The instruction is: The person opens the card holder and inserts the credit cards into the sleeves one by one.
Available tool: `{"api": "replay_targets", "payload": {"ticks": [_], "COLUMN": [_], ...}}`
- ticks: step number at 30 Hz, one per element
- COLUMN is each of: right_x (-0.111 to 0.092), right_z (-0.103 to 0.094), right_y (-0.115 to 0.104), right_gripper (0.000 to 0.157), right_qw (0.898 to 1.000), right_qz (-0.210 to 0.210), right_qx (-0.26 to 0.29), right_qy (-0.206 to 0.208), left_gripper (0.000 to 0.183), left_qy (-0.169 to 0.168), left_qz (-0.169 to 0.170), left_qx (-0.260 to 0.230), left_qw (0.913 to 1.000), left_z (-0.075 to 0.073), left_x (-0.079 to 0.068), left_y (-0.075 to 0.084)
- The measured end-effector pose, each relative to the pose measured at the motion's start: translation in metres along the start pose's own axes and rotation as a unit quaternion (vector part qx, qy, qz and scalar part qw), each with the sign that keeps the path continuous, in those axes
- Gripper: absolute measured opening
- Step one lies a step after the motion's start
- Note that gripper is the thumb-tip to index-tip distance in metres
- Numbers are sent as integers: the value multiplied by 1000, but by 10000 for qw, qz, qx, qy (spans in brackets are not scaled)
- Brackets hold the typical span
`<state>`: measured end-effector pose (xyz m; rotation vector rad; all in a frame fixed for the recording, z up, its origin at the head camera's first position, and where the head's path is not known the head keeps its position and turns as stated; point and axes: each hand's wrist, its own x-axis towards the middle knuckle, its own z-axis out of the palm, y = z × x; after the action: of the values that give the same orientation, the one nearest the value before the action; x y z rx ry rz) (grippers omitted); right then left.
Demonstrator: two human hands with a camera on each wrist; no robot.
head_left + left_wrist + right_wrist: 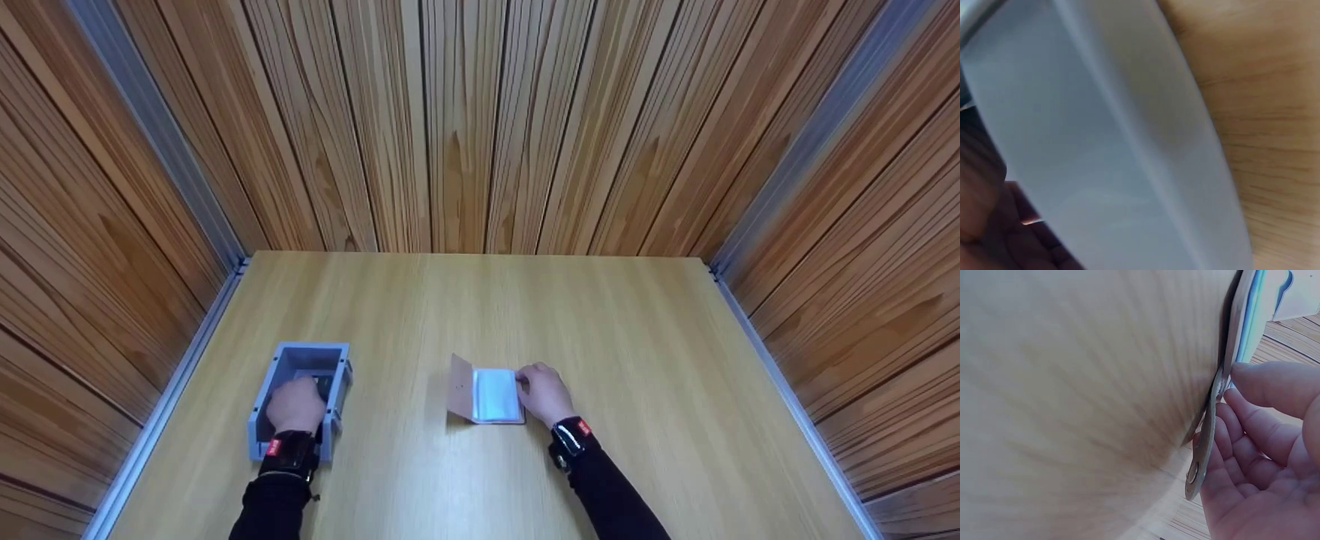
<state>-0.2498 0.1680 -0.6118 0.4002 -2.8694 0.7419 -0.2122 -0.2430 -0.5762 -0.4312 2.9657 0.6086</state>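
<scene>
An opened card holder with a pinkish-brown cover and pale blue-lit clear sleeves lies on the table, its left flap raised. My right hand pinches its right edge. In the right wrist view the thumb presses on the edge, and a strap with a metal snap hangs beside the curled fingers. My left hand reaches down into a grey-blue plastic bin. Its fingers are mostly hidden by the bin's wall, so what they hold cannot be told. Something dark shows inside the bin near the hand.
The wooden table runs back to a wood-plank wall. Plank walls with metal rails stand at left and right. The bin stands on the table's left side, with the card holder near the middle.
</scene>
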Motion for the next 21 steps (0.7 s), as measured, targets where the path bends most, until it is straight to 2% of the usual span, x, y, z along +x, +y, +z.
{"api": "replay_targets", "payload": {"ticks": [6, 11, 21], "right_x": [0, 0, 0], "right_z": [0, 0, 0], "right_y": [-1, -1, 0], "right_gripper": [13, 14, 12], "right_qw": [10000, 9999, 9999], "right_qz": [44, 113, -117], "right_qx": [-22, 13, -22], "right_qy": [-44, -92, 79], "left_gripper": [11, 18, 17], "left_qy": [-243, -364, -280], "left_qz": [-6, -110, 47], "left_qx": [-89, -137, -204], "left_qw": [9997, 9992, 9994], "left_z": [-7, -9, -8], "left_x": [-2, -4, -3], "left_y": [1, 1, -3]}}
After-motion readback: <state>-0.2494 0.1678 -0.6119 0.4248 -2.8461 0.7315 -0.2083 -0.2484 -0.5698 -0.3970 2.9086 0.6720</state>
